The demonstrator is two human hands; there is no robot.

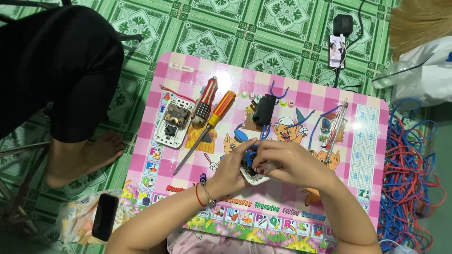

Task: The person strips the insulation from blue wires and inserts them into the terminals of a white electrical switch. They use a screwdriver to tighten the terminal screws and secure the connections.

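Pink table (301,96): white socket (252,175) between 2 hands (263,164).

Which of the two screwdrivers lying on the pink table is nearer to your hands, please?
The yellow-and-red-handled screwdriver. It lies right of the red-and-clear-handled screwdriver, and its long shaft points down towards the left hand; the other lies beside the white switch plate.

My arms are bare from the elbows down, with no sleeves, gloves or rings on either of my hands. My left hand (234,165) carries a thin red thread bracelet (197,195) at the wrist and, just beside it, a slim metal chain bracelet (207,193) strung with a few dark beads. My right hand (288,161) wears nothing. At the lower edge, my pale pink patterned clothing (212,243) shows.
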